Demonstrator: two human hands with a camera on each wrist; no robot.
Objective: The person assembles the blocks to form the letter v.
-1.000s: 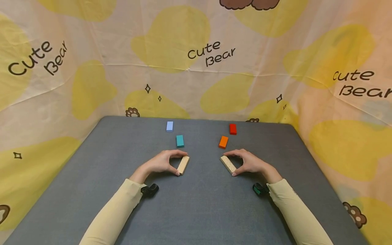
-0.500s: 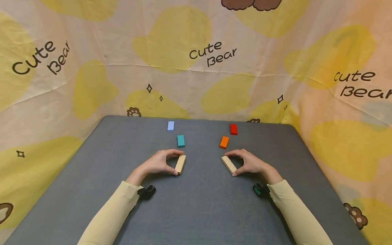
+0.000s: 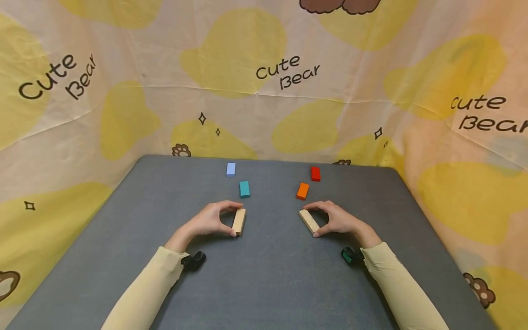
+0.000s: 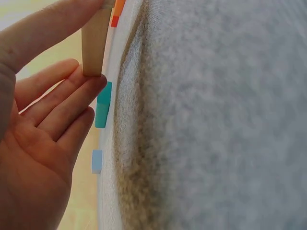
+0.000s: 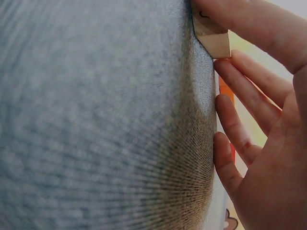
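Between the thumb and fingertips of my left hand (image 3: 208,218) is a plain wooden block (image 3: 239,222), pinched at its two ends. In the left wrist view that wooden block (image 4: 94,43) shows above the tablecloth, thumb on one end and fingers at the other. My right hand (image 3: 339,218) pinches a second wooden block (image 3: 309,222) by its ends, tilted the opposite way. The right wrist view shows this block (image 5: 214,45) low at the cloth, with a dark mark partly covered by the thumb. A gap of grey cloth separates the two blocks.
Beyond the left hand lie a teal block (image 3: 244,189) and a light blue block (image 3: 231,169). An orange block (image 3: 303,191) and a red block (image 3: 315,173) lie beyond the right. A patterned curtain (image 3: 231,59) surrounds the grey table (image 3: 264,284).
My left hand has moved left with its wooden block, which has turned slightly more upright in the head view. The right hand and its block stay in place. The view shifts slightly.
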